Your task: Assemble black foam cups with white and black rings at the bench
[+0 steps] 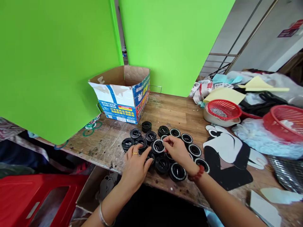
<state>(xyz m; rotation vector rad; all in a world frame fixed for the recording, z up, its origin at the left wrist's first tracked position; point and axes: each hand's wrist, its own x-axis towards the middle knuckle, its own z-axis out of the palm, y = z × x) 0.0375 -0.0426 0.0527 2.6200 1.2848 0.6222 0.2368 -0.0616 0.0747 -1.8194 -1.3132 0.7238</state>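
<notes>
Several round black caps [146, 126] with pale inner rings lie grouped on a worn wooden table [175, 112]. My left hand [135, 165], with a ring and a wrist bangle, rests on the near-left caps with its fingers curled over one of them. My right hand [176, 150], with a red bead bracelet, pinches the rim of a white-ringed cap [157, 146] in the middle of the group.
An open cardboard box [123, 93] stands behind the caps. Two red mesh baskets [224, 108] [284, 121], yellow paper, plastic bags and a black-and-white cutout [227, 154] crowd the right. A red plastic stool [38, 198] sits at lower left. Green panels fill the back.
</notes>
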